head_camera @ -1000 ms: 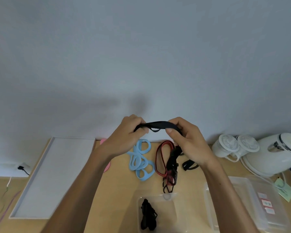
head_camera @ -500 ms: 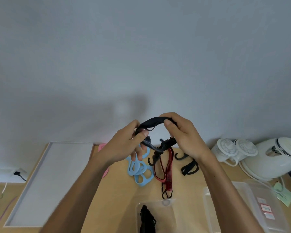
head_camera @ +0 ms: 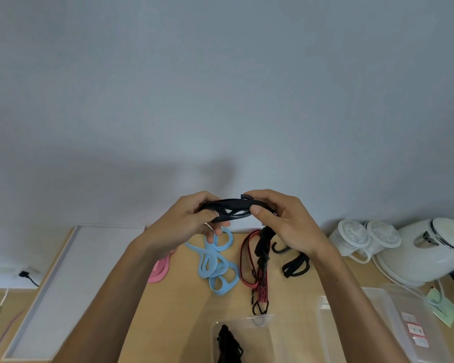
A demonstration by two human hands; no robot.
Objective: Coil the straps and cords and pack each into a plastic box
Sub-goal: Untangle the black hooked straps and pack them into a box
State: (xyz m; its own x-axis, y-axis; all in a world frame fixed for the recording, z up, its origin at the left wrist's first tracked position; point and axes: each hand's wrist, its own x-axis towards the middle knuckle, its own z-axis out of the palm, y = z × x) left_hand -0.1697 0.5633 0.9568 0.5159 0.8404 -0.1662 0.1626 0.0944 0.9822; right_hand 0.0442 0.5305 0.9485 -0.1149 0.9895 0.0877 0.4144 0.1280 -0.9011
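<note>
**Black strap held aloft in both hands; one box part filled.**

Nearest, a clear plastic box holds a dark bundle, cut off by the frame edge. The stacked clear boxes to its right have contents that cannot be made out. Beyond these, a red-and-black hooked cord, a blue strap, a small black loop and a pink strap, partly hidden by a forearm, lie on the table. Above them, the left hand and right hand each pinch one end of the looped black strap, fingers curled over it and thumbs on the near side.
</note>
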